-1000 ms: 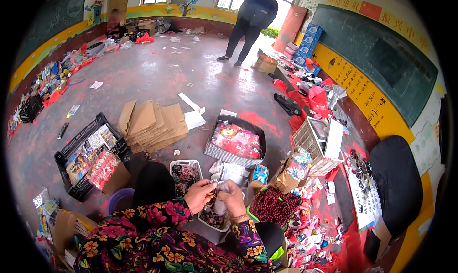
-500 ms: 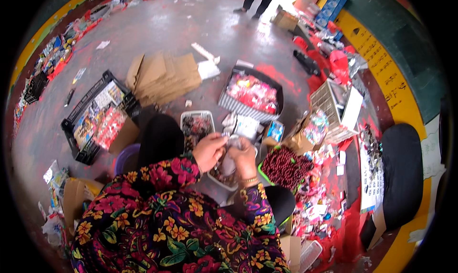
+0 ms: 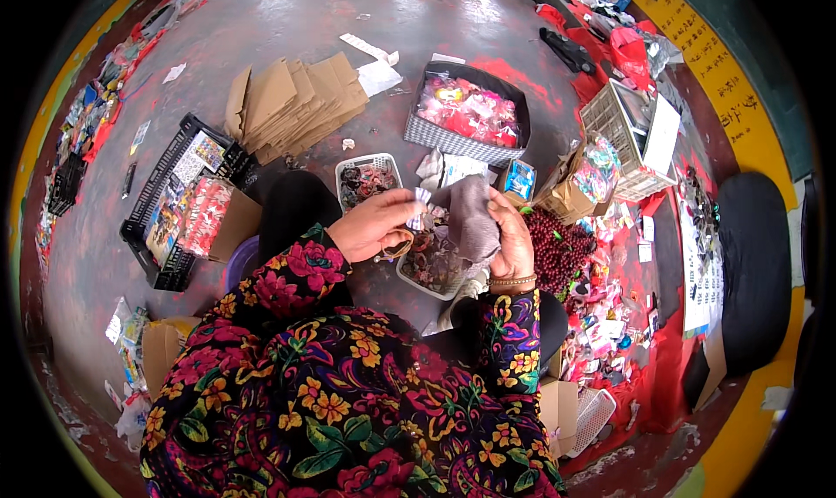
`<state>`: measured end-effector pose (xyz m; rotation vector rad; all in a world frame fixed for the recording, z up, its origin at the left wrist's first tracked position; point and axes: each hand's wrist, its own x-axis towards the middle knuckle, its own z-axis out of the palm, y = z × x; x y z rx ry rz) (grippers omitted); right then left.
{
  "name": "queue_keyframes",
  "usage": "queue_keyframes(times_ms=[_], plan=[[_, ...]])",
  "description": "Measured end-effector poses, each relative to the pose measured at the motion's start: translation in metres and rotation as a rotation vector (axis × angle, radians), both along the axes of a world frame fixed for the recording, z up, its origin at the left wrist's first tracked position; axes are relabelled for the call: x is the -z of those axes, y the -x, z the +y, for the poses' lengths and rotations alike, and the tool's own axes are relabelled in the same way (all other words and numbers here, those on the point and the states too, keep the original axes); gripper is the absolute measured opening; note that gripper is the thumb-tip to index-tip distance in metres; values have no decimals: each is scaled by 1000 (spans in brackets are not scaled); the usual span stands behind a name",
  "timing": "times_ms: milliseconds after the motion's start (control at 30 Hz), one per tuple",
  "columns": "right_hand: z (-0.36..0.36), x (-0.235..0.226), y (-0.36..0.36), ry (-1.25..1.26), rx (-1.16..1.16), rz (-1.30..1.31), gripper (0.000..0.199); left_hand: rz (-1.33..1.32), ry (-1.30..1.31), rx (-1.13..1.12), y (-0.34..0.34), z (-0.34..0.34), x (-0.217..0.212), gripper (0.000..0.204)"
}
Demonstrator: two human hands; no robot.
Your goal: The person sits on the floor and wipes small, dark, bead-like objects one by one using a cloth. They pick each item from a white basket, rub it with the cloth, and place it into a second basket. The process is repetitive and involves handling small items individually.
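My left hand [image 3: 376, 225] pinches a small clear wrapper [image 3: 421, 198] at its top, and a thin brown band [image 3: 399, 247] hangs under the palm. My right hand [image 3: 510, 237] grips a soft grey-mauve bag [image 3: 471, 218] held between the two hands. Both hands hover over a white basket [image 3: 414, 277] of dark small items on the floor. A second white basket [image 3: 347, 172] with dark pieces lies just beyond my left hand. My floral sleeves fill the lower part of the view.
A grey tray [image 3: 442, 137] of pink packets lies ahead, flat cardboard pieces [image 3: 287, 102] to its left. A black crate [image 3: 157, 263] with packets and a brown box sits left. Red beads [image 3: 557, 247], a wire crate [image 3: 610, 124] and scattered packets crowd the right.
The view has tilted down and drawn closer to the floor. My hands stay together over the basket, and the grey bag now hangs from my right hand.
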<state>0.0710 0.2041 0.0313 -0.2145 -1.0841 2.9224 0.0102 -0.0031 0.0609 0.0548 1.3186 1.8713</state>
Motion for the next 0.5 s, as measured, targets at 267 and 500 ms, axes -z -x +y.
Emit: queue_keyframes(times_ms=[267, 500], plan=[[-24, 0, -4, -432, -153, 114, 38, 487, 249, 276, -3, 2, 7, 11], [-44, 10, 1, -844, 7, 156, 22, 393, 384, 257, -2, 3, 18, 8]])
